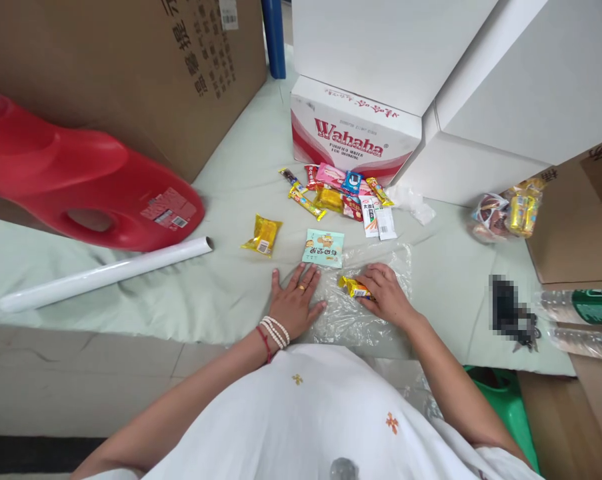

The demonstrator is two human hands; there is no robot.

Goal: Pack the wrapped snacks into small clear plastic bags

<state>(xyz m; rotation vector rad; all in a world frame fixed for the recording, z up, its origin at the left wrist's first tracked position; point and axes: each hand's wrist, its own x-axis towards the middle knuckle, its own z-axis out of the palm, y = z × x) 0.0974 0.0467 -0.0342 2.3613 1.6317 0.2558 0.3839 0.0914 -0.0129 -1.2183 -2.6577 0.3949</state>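
In the head view, the left hand lies flat on the green sheet, fingers spread and holding nothing, its fingertips at the edge of a clear plastic bag. The right hand rests on that bag, and its fingers close on one end of a small yellow packet. Only this packet is at the bag. A teal packet lies just beyond the left hand, a second yellow packet lies farther left, and a pile of snacks sits untouched against a red-and-white box, well apart from both hands.

The bag's clear film makes it hard to tell whether the small packet is inside it or on top, or where its mouth is. The right thumb is hidden under the hand. A dark thing on the right is blurred out, and a red jug is cut off at the left edge.
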